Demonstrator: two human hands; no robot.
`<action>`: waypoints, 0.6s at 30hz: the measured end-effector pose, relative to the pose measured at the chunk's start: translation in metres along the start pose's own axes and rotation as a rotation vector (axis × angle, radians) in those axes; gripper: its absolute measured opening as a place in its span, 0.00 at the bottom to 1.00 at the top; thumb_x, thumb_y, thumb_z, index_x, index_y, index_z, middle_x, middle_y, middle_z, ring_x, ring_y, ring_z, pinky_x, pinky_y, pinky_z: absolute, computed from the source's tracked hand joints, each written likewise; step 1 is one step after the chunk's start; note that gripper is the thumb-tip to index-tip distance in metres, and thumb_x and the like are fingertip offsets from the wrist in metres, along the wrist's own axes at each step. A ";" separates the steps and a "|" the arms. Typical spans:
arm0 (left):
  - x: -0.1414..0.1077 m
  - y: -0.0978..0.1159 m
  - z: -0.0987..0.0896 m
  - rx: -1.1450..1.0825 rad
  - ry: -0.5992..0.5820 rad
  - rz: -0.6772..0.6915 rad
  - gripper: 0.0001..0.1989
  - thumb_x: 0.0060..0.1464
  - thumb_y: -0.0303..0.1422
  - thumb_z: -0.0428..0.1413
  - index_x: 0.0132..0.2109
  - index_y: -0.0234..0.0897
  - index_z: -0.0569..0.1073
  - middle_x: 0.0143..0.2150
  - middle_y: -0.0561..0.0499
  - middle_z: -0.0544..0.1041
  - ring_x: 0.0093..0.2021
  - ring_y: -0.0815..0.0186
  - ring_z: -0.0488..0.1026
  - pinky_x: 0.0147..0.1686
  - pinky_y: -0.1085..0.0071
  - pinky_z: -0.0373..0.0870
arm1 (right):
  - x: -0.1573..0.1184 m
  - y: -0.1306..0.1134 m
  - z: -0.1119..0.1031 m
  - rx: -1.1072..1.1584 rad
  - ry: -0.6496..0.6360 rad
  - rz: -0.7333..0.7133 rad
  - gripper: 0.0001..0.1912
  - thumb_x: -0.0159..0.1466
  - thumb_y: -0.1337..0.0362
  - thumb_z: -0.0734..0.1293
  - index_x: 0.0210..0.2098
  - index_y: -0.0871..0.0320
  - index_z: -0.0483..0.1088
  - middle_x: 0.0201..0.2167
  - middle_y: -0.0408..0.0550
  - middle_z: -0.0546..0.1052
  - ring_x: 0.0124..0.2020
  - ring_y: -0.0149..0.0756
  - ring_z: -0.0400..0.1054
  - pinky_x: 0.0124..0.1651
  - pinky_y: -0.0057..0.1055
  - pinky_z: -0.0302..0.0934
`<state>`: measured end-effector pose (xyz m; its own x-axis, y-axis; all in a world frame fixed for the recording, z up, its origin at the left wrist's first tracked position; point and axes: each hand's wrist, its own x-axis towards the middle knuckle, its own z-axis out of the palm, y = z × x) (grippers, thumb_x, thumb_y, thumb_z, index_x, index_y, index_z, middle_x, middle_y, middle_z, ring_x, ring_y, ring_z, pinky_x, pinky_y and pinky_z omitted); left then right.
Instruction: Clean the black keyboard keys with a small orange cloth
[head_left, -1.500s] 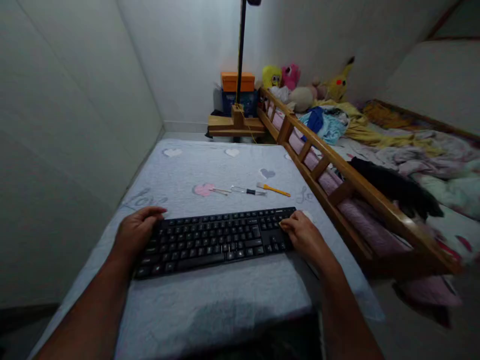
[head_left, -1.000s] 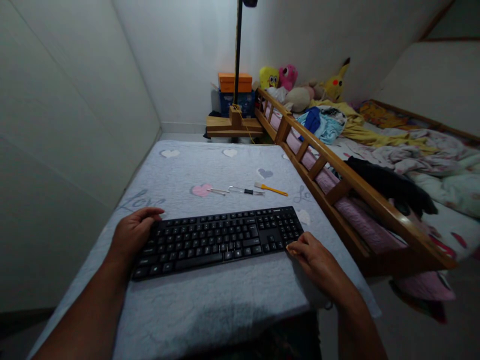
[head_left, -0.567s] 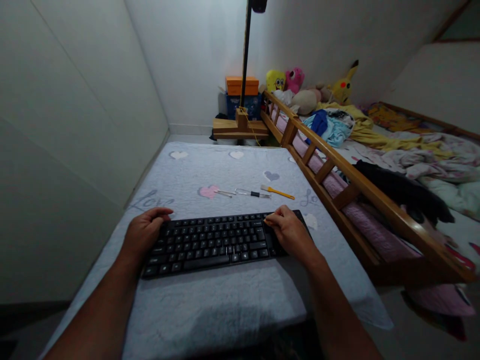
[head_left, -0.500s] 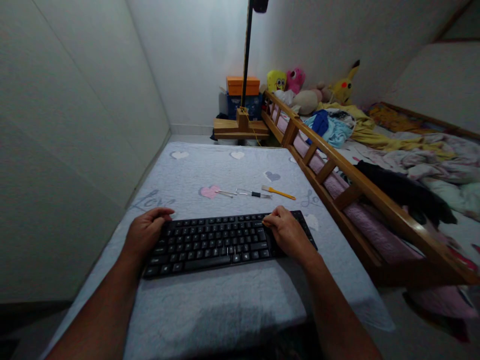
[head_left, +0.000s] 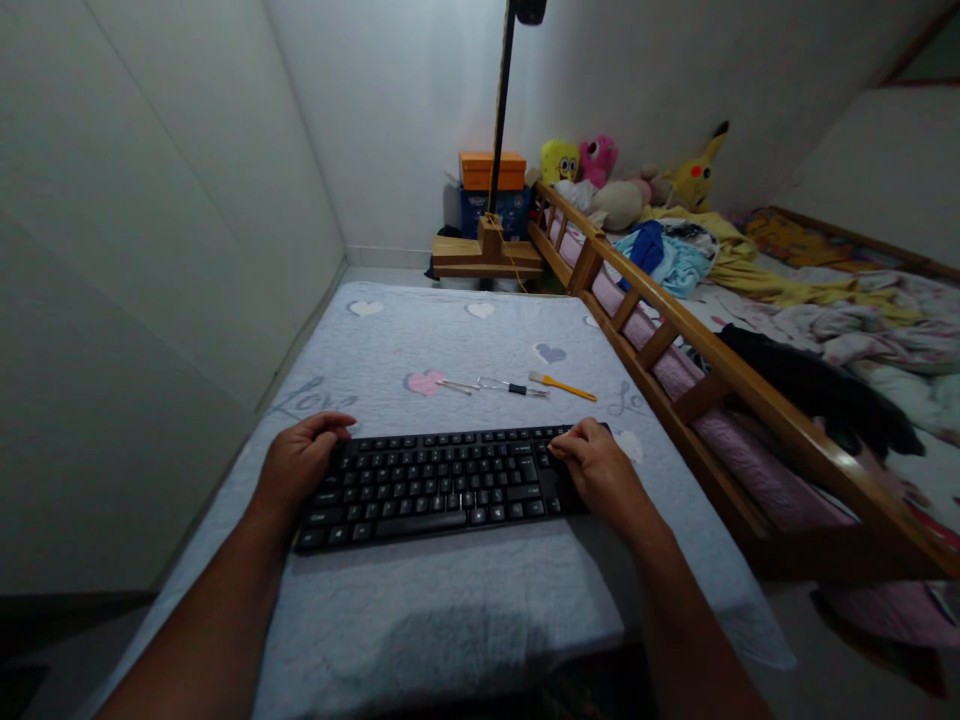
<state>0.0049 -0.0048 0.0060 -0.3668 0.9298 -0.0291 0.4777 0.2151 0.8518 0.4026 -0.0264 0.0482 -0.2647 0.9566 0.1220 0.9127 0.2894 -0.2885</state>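
Note:
A black keyboard [head_left: 442,490] lies slightly slanted on the cloth-covered table. My left hand [head_left: 300,462] is closed around its left end, thumb near the top corner. Over the keys to the right of the letter block, my right hand [head_left: 596,465] is pinched, fingertips down close to the keys. Something small and tan may be between those fingers, but it is too hidden to name. Beyond the keyboard lie two cotton swabs [head_left: 456,386], a wire tool with a black handle [head_left: 516,389] and a yellow-handled brush [head_left: 562,386].
A pale blue cloth [head_left: 420,610] with hearts covers the table. Along the right runs a wooden bed rail [head_left: 675,330], with bedding and plush toys behind it. A lamp pole on a wooden base [head_left: 487,262] and an orange box [head_left: 492,170] stand at the far end.
My right hand has slid a little rightward over the keyboard, uncovering keys beside the letter block. My left hand stays at the left end. The whole view has shifted slightly.

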 end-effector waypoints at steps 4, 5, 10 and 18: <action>0.000 0.000 0.000 0.007 0.000 -0.005 0.18 0.41 0.36 0.52 0.39 0.38 0.80 0.34 0.51 0.80 0.29 0.62 0.72 0.31 0.69 0.69 | -0.004 -0.009 0.007 0.031 -0.037 -0.072 0.13 0.67 0.72 0.62 0.38 0.56 0.79 0.37 0.50 0.72 0.40 0.37 0.66 0.44 0.31 0.61; 0.000 0.000 0.000 0.010 0.000 -0.003 0.18 0.41 0.36 0.52 0.39 0.38 0.80 0.34 0.51 0.80 0.30 0.62 0.73 0.31 0.69 0.69 | -0.006 -0.007 0.008 0.026 -0.042 -0.067 0.13 0.67 0.73 0.62 0.38 0.56 0.79 0.37 0.50 0.72 0.40 0.37 0.66 0.44 0.31 0.61; 0.000 0.000 0.000 0.007 -0.006 0.008 0.18 0.41 0.36 0.51 0.38 0.38 0.80 0.33 0.51 0.79 0.31 0.61 0.73 0.32 0.69 0.69 | -0.014 0.020 0.007 0.009 -0.016 0.001 0.14 0.65 0.74 0.63 0.39 0.56 0.80 0.38 0.51 0.72 0.41 0.39 0.66 0.44 0.33 0.62; 0.000 -0.002 0.000 0.020 -0.009 0.038 0.17 0.42 0.36 0.51 0.38 0.38 0.80 0.33 0.51 0.79 0.33 0.61 0.74 0.34 0.69 0.69 | -0.007 0.022 -0.008 -0.006 -0.018 0.073 0.11 0.67 0.70 0.64 0.39 0.58 0.79 0.36 0.50 0.71 0.39 0.38 0.66 0.44 0.32 0.61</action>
<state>0.0041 -0.0053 0.0043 -0.3409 0.9401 -0.0013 0.5076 0.1852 0.8415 0.4268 -0.0268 0.0483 -0.2033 0.9755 0.0840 0.9317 0.2191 -0.2898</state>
